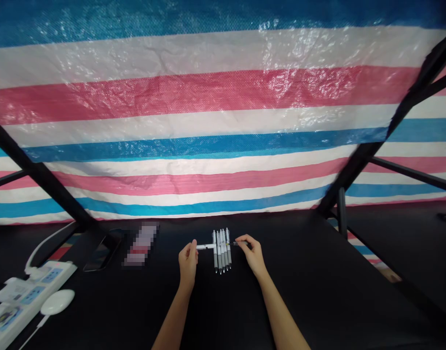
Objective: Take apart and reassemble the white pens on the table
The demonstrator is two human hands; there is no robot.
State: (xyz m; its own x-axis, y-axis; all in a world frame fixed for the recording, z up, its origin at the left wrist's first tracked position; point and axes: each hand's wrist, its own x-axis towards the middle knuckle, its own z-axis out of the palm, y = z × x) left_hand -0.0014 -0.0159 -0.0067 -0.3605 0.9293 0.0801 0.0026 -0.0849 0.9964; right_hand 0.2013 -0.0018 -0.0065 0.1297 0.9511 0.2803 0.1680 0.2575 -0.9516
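Observation:
Several white-and-grey click pens (223,255) lie side by side on the black tabletop, their grey ends toward me. To their left, my left hand (188,262) is closed, pinching a slim white pen barrel (205,247) that lies crosswise and reaches the leftmost pen. On the other side, the thumb and fingers of my right hand (252,253) pinch a thin dark grey pen part (241,243), its narrow end pointing at the row. I cannot tell whether the two held pieces join behind or over the pens.
Left on the black table (317,291) are a dark phone (103,252), a blurred-out pinkish item (142,245), a white power strip (37,296) with plugs and cables, and a white oval device (58,302). Black frame bars (368,153) and a striped sheet (208,92) stand behind.

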